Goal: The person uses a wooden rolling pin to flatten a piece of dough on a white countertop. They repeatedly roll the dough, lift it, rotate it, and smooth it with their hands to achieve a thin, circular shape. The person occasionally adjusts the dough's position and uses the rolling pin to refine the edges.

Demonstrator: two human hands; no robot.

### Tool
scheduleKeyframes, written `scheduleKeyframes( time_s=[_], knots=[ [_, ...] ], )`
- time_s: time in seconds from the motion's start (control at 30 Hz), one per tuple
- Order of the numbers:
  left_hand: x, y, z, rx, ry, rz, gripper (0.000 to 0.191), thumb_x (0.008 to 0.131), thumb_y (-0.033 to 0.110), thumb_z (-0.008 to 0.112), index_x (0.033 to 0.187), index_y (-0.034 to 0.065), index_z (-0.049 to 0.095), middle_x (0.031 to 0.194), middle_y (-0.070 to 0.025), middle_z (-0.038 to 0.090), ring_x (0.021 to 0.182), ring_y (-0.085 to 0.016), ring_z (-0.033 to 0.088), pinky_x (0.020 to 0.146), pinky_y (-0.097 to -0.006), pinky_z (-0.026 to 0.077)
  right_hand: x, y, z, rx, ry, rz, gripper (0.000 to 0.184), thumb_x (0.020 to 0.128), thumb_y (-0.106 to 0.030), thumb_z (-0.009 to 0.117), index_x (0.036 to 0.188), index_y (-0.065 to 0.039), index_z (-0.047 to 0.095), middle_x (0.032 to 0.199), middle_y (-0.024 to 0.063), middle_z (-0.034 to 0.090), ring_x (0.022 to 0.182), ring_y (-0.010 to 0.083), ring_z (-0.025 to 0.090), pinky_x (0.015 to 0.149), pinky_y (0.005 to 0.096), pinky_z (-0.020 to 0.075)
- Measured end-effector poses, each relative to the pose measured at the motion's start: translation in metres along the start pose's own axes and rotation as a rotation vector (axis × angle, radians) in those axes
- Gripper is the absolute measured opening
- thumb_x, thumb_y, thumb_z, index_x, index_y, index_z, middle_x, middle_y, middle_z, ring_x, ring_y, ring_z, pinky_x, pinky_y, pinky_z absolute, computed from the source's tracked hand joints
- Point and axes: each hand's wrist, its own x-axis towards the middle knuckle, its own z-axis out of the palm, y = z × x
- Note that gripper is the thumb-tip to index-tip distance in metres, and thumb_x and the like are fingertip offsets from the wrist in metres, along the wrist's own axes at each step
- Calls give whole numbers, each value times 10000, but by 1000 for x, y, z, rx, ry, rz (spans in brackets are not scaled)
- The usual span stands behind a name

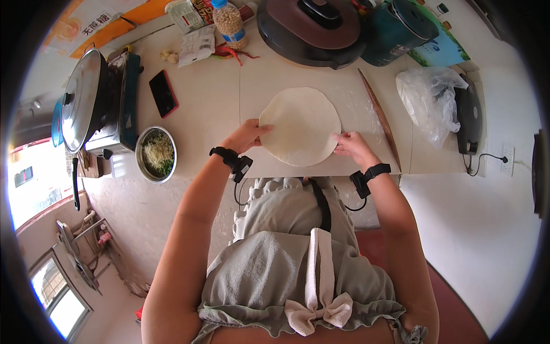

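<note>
A round, thin sheet of rolled dough (300, 127) is before me at the counter's front edge. My left hand (248, 134) grips its left rim, with the thumb on top and the fingers underneath. On the opposite side, my right hand (353, 145) pinches the lower right rim between thumb and fingers. Whether the sheet is lifted or rests on the counter, I cannot tell. To its right lies a tapered wooden rolling pin (379, 116), near a floury patch. A steel bowl (174, 161) of chopped greens and pale shreds stands left of my left hand.
A smartphone (163, 93) lies at left, beside a gas stove (126, 103) with a lidded pan (81, 101). Behind the dough stand a large electric cooker (309, 36), a dark green canister (393, 36) and a jar of beans (230, 26). A plastic bag (429, 99) is at right.
</note>
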Motion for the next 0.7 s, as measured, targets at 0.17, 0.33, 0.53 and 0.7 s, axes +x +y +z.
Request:
scheduleKeyframes(
  time_s=[0.17, 0.33, 0.53, 0.7],
  knots=[
    [-20, -16, -13, -84, 45, -27, 384, 944, 198, 582, 1241, -38, 523, 1180, -115, 617, 1056, -198, 624, 967, -360, 490, 5, -4, 20, -108, 16, -222, 401, 885, -168, 662, 1189, 40, 505, 976, 110, 644, 826, 162, 646, 727, 286, 549],
    [-43, -31, -10, -99, -35, -138, 408, 952, 165, 561, 1280, -60, 468, 1237, -137, 582, 1122, -214, 593, 1017, -350, 459, 12, -41, 37, -145, 173, -352, 367, 900, -216, 653, 1159, 17, 537, 936, 77, 648, 784, 128, 639, 708, 262, 533],
    [-24, -18, -25, -161, 97, 10, 358, 956, 215, 566, 1186, -56, 528, 1139, -112, 621, 1009, -179, 636, 902, -318, 517, 9, -5, 30, -113, -110, -74, 307, 894, -284, 665, 1033, -19, 597, 901, 59, 661, 762, 132, 663, 692, 261, 547],
    [7, 9, -52, -30, 147, 58, 305, 954, 261, 576, 1089, -12, 585, 991, -52, 661, 846, -113, 660, 779, -268, 536, -10, 11, 49, -188, -272, 14, 230, 917, -196, 623, 1029, 5, 619, 935, 96, 681, 789, 154, 678, 704, 246, 541]
  ],
)
